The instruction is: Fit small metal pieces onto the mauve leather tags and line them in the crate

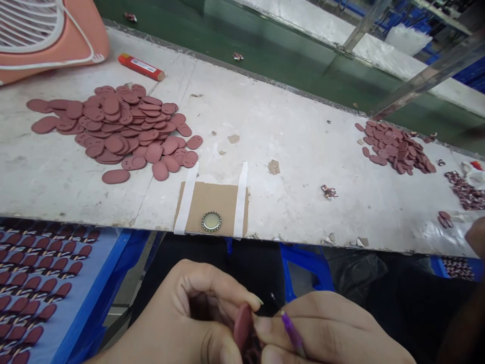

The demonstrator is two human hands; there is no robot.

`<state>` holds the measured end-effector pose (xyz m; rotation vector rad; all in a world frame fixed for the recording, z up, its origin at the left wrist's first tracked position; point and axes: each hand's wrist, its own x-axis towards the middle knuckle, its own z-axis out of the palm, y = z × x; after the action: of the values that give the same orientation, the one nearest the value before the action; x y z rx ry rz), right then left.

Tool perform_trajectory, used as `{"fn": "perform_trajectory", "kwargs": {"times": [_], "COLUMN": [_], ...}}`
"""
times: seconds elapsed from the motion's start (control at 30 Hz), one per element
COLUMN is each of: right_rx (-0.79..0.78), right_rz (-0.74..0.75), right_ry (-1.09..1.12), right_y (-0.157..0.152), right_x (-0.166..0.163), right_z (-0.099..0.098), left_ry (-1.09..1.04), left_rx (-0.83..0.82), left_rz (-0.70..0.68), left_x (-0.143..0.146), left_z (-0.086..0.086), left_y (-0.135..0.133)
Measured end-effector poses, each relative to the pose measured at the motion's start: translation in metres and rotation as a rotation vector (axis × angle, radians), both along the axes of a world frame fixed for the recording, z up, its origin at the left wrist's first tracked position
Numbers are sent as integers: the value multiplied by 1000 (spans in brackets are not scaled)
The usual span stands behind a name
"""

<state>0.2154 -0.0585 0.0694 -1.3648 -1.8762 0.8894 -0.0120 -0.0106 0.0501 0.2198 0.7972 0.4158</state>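
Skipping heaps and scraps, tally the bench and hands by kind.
Pink plastic fan: 1
Red cylindrical lighter: 1
Brown cardboard patch: 1
White tape strips: 2
Metal bottle cap: 1
Maroon oval piece, held: 1
Purple-handled pick, held: 1
Total: 8

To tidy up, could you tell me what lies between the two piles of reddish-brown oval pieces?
Between the large left pile and small right pile, the head view shows only brown cardboard scraps on bare white tabletop.

My left hand (182, 318): near edge, fingers curled inward, thumb pressed to forefinger, pinched closed. My right hand (337, 328): just right of it, knuckles up (fingertips meeting the left's), likewise pinched closed. Both held low.
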Motion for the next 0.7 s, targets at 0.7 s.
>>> {"fn": "perform_trajectory", "kwargs": {"times": [0.7], "right_rx": [412], "right_rz": [-17], "right_ry": [-325], "right_y": [42], "right_x": [260], "right_z": [-24], "left_ry": [-184], "left_rx": [70], "left_rz": [82], "left_x": [-5], "left_z": [-30], "left_y": [-16]}}
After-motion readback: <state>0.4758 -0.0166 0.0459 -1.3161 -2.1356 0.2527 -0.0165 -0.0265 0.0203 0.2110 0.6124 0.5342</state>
